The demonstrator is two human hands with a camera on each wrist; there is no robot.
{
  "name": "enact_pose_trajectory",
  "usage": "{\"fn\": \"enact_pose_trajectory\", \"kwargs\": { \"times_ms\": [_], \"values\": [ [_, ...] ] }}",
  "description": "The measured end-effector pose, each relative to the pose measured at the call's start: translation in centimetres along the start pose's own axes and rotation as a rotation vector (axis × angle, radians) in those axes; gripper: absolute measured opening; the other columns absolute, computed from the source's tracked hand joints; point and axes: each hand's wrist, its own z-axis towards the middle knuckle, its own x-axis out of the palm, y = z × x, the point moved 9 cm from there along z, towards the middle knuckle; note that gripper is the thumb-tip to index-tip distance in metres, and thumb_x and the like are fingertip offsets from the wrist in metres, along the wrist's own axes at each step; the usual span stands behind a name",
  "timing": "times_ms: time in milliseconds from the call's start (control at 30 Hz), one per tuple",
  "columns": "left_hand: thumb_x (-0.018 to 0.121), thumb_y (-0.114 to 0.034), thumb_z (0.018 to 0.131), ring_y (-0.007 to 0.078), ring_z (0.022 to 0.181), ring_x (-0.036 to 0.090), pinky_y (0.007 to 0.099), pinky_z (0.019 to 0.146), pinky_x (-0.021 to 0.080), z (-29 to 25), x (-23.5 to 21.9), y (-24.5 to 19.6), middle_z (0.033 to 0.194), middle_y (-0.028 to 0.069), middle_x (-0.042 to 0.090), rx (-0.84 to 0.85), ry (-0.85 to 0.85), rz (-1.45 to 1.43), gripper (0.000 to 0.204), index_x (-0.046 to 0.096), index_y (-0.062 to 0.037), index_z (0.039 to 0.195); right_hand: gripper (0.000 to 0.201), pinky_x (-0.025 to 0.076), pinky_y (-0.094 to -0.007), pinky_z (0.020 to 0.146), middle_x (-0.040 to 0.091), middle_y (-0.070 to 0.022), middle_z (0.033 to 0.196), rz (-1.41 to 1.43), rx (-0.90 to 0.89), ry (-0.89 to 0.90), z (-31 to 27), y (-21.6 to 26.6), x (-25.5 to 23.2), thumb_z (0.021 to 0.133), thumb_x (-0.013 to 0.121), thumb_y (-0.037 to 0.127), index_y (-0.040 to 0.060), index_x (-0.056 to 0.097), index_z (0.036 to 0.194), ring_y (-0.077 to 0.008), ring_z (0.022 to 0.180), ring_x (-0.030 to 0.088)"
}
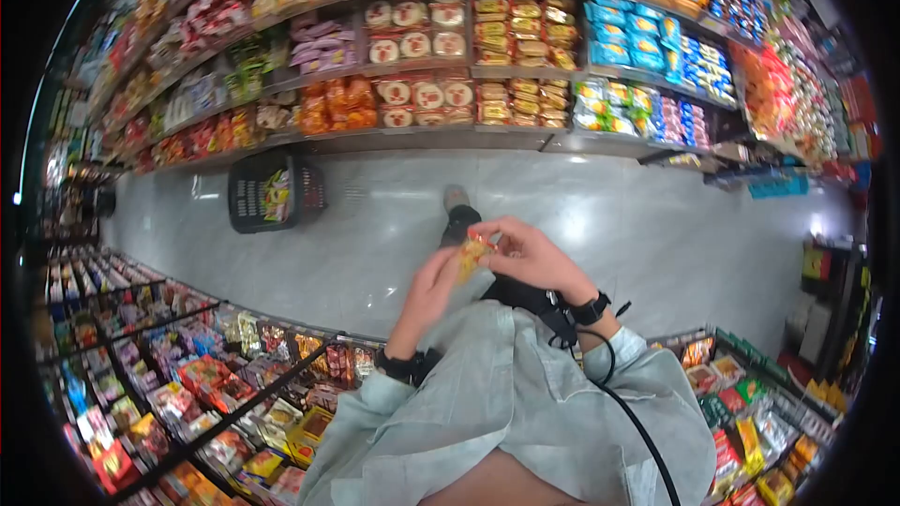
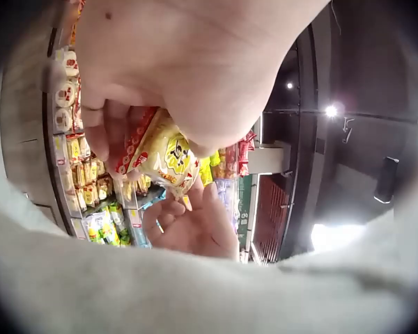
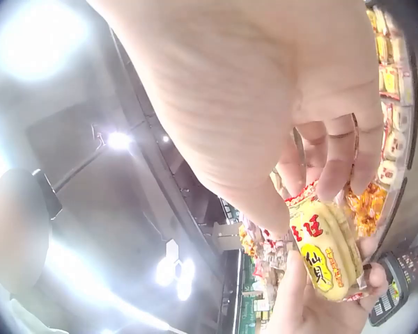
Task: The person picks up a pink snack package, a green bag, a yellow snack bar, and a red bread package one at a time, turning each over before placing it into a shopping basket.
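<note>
A small rice cracker packet (image 1: pixel 473 255), clear and yellow with red lettering, is held between both hands in front of the body. My left hand (image 1: pixel 429 289) grips one end, its thumb lying along the wrapper (image 2: pixel 173 156) in the left wrist view. At the other end my right hand (image 1: pixel 539 255) pinches the red edge. In the right wrist view the pale crackers show through the packet (image 3: pixel 325 250), with the fingers of the right hand (image 3: pixel 265 118) bent over its top and the left hand (image 3: pixel 313 306) below.
A dark shopping basket (image 1: pixel 246 195) holding bright packets stands on the grey floor (image 1: pixel 375 187) to the left. Shelves of bagged snacks (image 1: pixel 412 103) curve along the front. Low racks of packets (image 1: pixel 216 379) flank the person from behind. A black cable (image 1: pixel 647 431) hangs by the right sleeve.
</note>
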Motion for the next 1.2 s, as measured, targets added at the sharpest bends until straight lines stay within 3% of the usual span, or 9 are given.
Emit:
{"fn": "enact_pose_trajectory", "kwargs": {
  "times_ms": [33,67,133,400,533,800,900,1000,1200],
  "values": [
    [0.054,-0.02,0.106,0.0119,0.109,0.059,0.0277,0.095,0.047,-0.6,-0.3,0.4,0.118,0.0061,0.066,-0.031,-0.017,-0.057,0.031,0.061,0.0,0.129,0.045,0.053,-0.0263,0.083,0.066,-0.0023,0.116,-0.011,-0.059,0.028,0.5,0.4,0.3,0.091,0.072,0.006,0.0077,0.063,0.135,-0.0094,0.09,0.063],
    [0.052,-0.02,0.107,0.0122,0.111,0.059,0.0275,0.096,0.047,-1.9,-0.7,1.2,0.12,0.0064,0.066,-0.071,-0.03,-0.112,0.033,0.06,0.0007,0.131,0.037,0.052,-0.0267,0.084,0.066,-0.0026,0.115,0.029,0.022,0.076,0.2,0.1,1.4,0.092,0.071,0.005,0.0077,0.067,0.128,-0.01,0.093,0.062],
    [0.051,-0.02,0.108,0.0127,0.114,0.058,0.0275,0.098,0.046,-5.9,-0.9,2.4,0.123,0.0068,0.065,-0.147,-0.033,-0.169,0.035,0.059,0.0018,0.134,0.033,0.053,-0.0275,0.085,0.066,-0.0029,0.114,0.063,0.015,0.162,-0.1,-0.6,3.5,0.094,0.07,0.005,0.0073,0.068,0.126,-0.0105,0.095,0.062],
    [0.051,-0.024,0.108,0.0137,0.114,0.059,0.0286,0.099,0.046,-9.5,-1.1,3.8,0.125,0.0084,0.065,-0.136,0.009,-0.181,0.041,0.054,0.0016,0.139,0.023,0.052,-0.0327,0.098,0.063,-0.0057,0.117,0.031,-0.005,0.307,0.2,-0.3,8.2,0.096,0.066,0.003,0.0045,0.069,0.119,-0.0176,0.111,0.064],
    [0.051,-0.025,0.108,0.0149,0.112,0.062,0.0298,0.098,0.047,-11.1,-4.3,4.0,0.123,0.0104,0.065,-0.092,-0.1,-0.146,0.042,0.052,0.0009,0.14,0.029,0.052,-0.0341,0.099,0.064,-0.0073,0.121,-0.012,0.033,0.361,1.9,-1.1,12.1,0.095,0.067,0.005,0.0058,0.067,0.124,-0.0207,0.116,0.065],
    [0.058,-0.024,0.105,0.0167,0.104,0.066,0.0323,0.092,0.051,-15.7,-16.6,8.9,0.114,0.0115,0.069,-0.03,-0.224,-0.19,0.04,0.054,-0.0011,0.138,0.038,0.053,-0.033,0.099,0.062,-0.0083,0.128,-0.01,0.15,0.508,7.4,-1.0,25.7,0.094,0.069,0.005,0.0021,0.06,0.131,-0.0185,0.111,0.067],
    [0.064,-0.024,0.101,0.0159,0.097,0.068,0.0318,0.086,0.053,-17.0,-22.7,10.3,0.108,0.0102,0.071,-0.04,-0.234,-0.173,0.041,0.056,-0.003,0.135,0.036,0.055,-0.0318,0.095,0.064,-0.0077,0.124,-0.197,0.203,0.467,9.7,-1.0,31.3,0.094,0.07,0.006,0.0019,0.06,0.129,-0.0168,0.106,0.069],
    [0.065,-0.019,0.1,0.0124,0.091,0.065,0.0281,0.082,0.052,-18.2,-28.3,10.7,0.106,0.0071,0.07,-0.017,-0.24,-0.139,0.039,0.056,-0.0035,0.134,0.037,0.057,-0.0322,0.09,0.065,-0.0087,0.122,-0.264,0.108,0.49,12.9,-0.5,36.8,0.091,0.073,0.01,0.0022,0.062,0.126,-0.0189,0.104,0.071],
    [0.066,-0.016,0.099,0.0129,0.093,0.065,0.028,0.082,0.052,-20.9,-37.3,9.8,0.109,0.0082,0.07,0.06,-0.327,-0.186,0.043,0.053,-0.004,0.137,0.031,0.057,-0.0278,0.082,0.067,-0.0067,0.113,-0.223,0.176,0.59,18.3,0.7,46.1,0.091,0.073,0.01,0.0027,0.063,0.119,-0.0158,0.098,0.071]
  ]
}}
